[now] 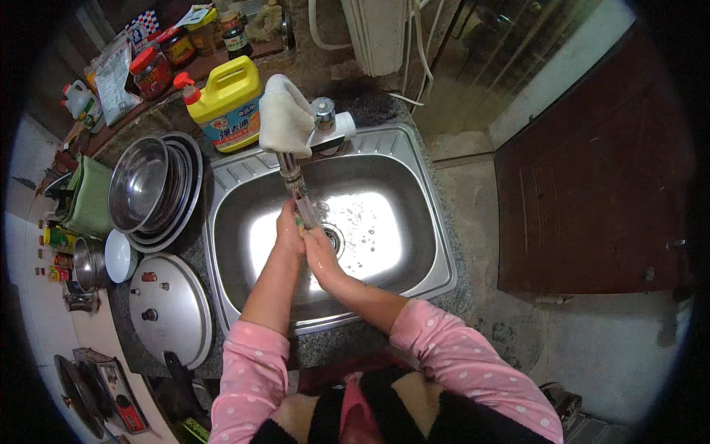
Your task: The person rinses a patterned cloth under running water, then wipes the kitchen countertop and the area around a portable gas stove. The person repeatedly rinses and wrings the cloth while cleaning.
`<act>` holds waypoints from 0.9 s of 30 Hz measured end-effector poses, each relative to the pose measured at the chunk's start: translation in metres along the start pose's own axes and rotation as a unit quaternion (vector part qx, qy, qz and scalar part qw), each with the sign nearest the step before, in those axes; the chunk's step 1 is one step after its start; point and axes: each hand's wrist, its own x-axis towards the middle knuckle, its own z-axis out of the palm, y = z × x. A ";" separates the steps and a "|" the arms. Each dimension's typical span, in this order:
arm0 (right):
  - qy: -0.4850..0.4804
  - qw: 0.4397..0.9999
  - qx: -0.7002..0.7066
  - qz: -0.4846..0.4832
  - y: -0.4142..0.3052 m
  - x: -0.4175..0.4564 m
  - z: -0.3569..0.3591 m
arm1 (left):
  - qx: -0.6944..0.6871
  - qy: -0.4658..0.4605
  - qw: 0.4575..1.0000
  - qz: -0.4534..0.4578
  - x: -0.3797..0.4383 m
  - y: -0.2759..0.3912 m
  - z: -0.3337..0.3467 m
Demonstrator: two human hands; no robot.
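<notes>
My left hand (288, 230) and my right hand (321, 252) are pressed together over the stainless steel sink (405, 222). Between them shows a sliver of a small yellow-green thing (300, 223); my fingers hide most of it, so I cannot tell its kind. Water (308, 211) streams onto my hands from the metal spout (292, 176) of a faucet. A white cloth (285, 119) hangs draped over the faucet, behind which sits its metal handle (324, 111). Just past my right fingers the drain (334, 240) is partly visible, with water drops on the basin floor.
Left of the sink are stacked metal basins (138, 186), a white bowl (120, 256) and a pressure cooker lid (169, 311). A yellow pump jug (230, 102) stands behind the sink's left corner. Jars (151, 72) line the ledge. A dark red door (588, 183) is at right.
</notes>
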 end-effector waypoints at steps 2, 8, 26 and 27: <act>0.048 0.996 0.001 0.074 -0.013 0.015 -0.007 | 0.057 0.028 0.997 0.053 -0.017 -0.003 0.012; -0.037 0.959 0.209 0.190 -0.040 0.044 -0.032 | 0.113 0.039 0.985 0.125 -0.038 -0.019 0.030; -0.025 0.848 -0.401 -0.345 -0.175 0.065 -0.093 | 0.126 -0.104 0.984 0.068 -0.063 0.005 0.044; -0.011 0.809 -0.375 -0.452 -0.178 0.077 -0.093 | 0.148 -0.091 0.983 0.065 -0.063 0.007 0.050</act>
